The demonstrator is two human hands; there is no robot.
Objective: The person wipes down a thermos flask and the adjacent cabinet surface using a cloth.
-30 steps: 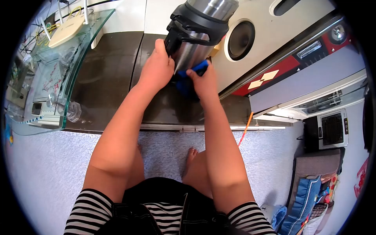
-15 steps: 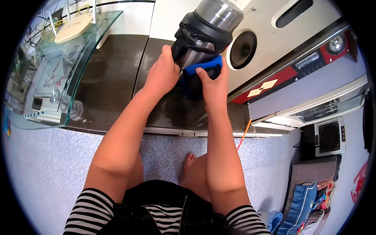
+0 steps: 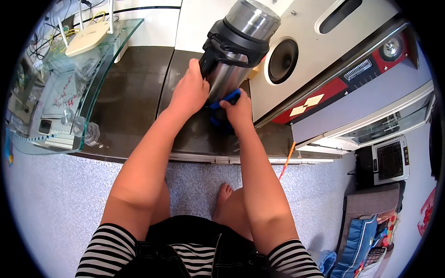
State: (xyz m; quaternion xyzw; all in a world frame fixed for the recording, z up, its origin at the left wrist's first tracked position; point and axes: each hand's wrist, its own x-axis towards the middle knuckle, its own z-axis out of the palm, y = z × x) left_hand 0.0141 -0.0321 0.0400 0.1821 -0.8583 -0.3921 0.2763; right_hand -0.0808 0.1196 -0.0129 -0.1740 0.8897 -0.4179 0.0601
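A large steel flask (image 3: 230, 76) with a black collar and handle tilts over the dark cabinet top (image 3: 132, 88), its silver cap toward the upper right. My left hand (image 3: 190, 90) is closed round the black handle. Lower on the flask, my right hand (image 3: 238, 111) grips a blue and black cloth-like piece (image 3: 227, 104) against the flask's lower end. Part of that piece hides behind my fingers, so I cannot make out its full shape.
At the left is a glass shelf (image 3: 99, 76) with a white router (image 3: 88, 38) and cables. A white speaker (image 3: 301, 41) stands at the right, beside a red and grey panel (image 3: 320, 95). Speckled floor (image 3: 194, 185) lies below. Cushions (image 3: 359, 241) are at the lower right.
The flask has shifted slightly left. My right hand and the blue piece have moved down and left along its lower end. My left hand still holds the handle.
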